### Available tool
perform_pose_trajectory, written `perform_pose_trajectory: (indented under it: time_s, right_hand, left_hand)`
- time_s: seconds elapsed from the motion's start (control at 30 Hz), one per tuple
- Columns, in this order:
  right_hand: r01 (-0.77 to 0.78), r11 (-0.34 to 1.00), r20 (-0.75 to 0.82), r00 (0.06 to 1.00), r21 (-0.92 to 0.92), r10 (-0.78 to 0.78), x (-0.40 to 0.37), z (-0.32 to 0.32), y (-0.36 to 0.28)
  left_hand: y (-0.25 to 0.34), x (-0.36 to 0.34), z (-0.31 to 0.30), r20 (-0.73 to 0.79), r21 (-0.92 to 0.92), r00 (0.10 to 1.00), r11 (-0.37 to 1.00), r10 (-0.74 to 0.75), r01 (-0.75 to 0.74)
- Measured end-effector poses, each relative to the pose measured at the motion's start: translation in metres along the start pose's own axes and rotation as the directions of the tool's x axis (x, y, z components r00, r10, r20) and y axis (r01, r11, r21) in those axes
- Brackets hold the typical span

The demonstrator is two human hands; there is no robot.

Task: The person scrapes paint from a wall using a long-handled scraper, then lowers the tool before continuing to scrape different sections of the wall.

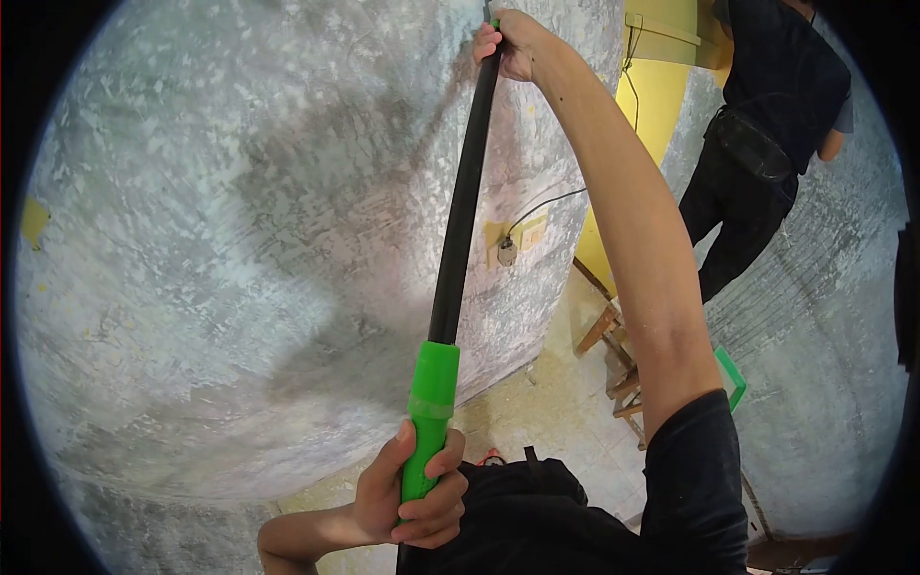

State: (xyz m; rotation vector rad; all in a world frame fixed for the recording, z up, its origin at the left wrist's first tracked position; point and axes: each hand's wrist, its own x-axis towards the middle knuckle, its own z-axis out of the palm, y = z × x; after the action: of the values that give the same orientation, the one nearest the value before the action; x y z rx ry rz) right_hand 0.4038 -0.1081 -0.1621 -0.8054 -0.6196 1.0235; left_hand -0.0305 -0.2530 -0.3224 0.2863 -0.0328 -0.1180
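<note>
A long black extension pole (464,201) with a green grip (434,379) slants up through the middle of the view, in front of a mottled grey-white wall (316,172). Low in the view, my left hand (412,494) wraps its fingers round the green grip. With my arm stretched up, my right hand (516,46) is closed round the pole near its upper end, by a small green part. The pole's far end runs out at the top edge, so whatever it carries is hidden.
A plug with a cable (507,251) sits in a wall socket (533,233). To the right, another person in dark clothes (767,125) faces away. A wooden stool (623,379) and a green-edged item (730,379) stand near the pale floor (546,402). Behind is a yellow surface (661,91).
</note>
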Motion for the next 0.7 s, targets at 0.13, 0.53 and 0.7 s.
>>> perform_pose_trajectory:
  time_s: [0.13,0.53,0.7]
  right_hand:
    - [0.033,0.999,0.005,0.999,-0.037,-0.032,0.009,-0.007,-0.006]
    - [0.286,0.957,-0.112,0.950,-0.051,-0.290,0.001,-0.008,0.011]
    - [0.341,0.928,-0.083,0.931,-0.150,-0.356,-0.011,0.041,0.058]
  left_hand:
    - [0.002,0.004,-0.002,0.004,0.011,1.000,1.000,-0.004,0.004]
    - [0.031,0.023,-0.047,-0.280,0.516,0.946,0.856,0.165,0.003]
    - [0.024,0.005,-0.120,-0.381,0.822,0.800,0.565,0.464,0.063]
